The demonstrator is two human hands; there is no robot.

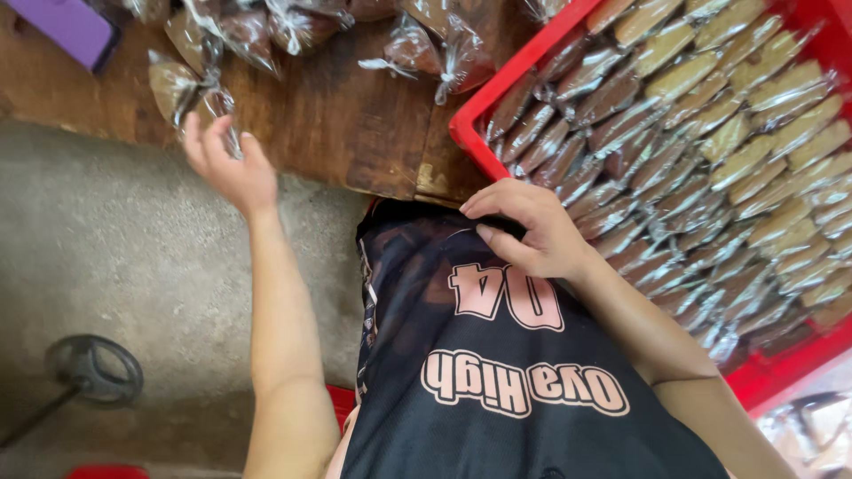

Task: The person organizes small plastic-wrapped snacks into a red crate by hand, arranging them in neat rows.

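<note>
Floor [106,257]: bare grey concrete, rough and stained, evenly lit by soft daylight. Desk [337,115]: dark, worn wooden boards with a chipped front edge, standing above the floor. A round black metal fitting [93,371] lies on the concrete at lower left.

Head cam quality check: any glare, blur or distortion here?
Head view: soft daylight, no hard shadows; glare glints on the wrapped snacks in the red crate; left hand slightly motion-blurred by the tied bags; right hand sharp; wide-angle stretch at the edges; bottom-right corner overexposed.
</note>
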